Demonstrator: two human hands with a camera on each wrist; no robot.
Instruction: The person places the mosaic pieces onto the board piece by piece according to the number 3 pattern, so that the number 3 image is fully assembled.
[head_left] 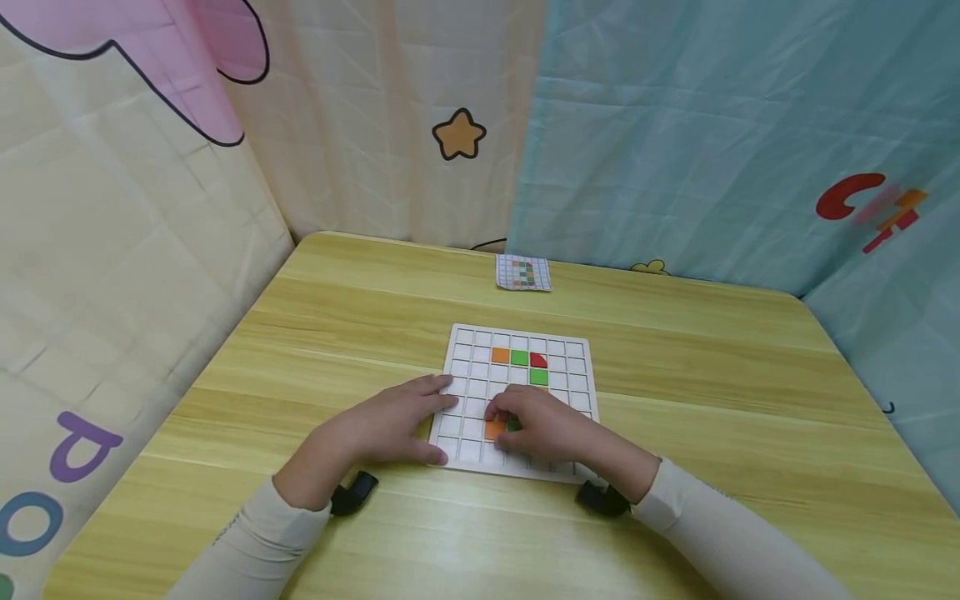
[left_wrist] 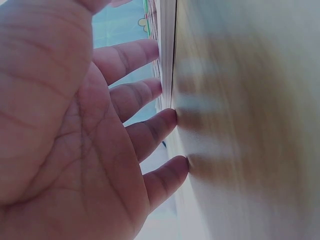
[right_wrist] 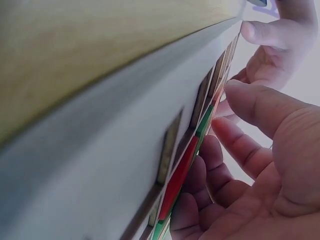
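Note:
A white grid board [head_left: 460, 386] lies on the table. Near its top are an orange tile [head_left: 500, 355], a green tile [head_left: 519, 357] and a red tile with a rounded corner [head_left: 537, 360]; another green tile [head_left: 538, 377] sits below the red one. My right hand [head_left: 551, 427] bends over the lower cells, thumb and index finger pinching a lower orange tile [head_left: 493, 430]. Beside that tile, a green one is partly covered. The right wrist view shows a further red tile [right_wrist: 177, 180] near the curled fingers. My left hand [head_left: 386, 421], fingers spread, touches the board's left edge.
Behind the board, a small printed card [head_left: 523, 273] with a coloured grid pattern lies at the table's far edge. Printed curtains [head_left: 405, 100] hang around the wooden table [head_left: 315, 308]. Black wrist devices [head_left: 354, 493] sit under both wrists.

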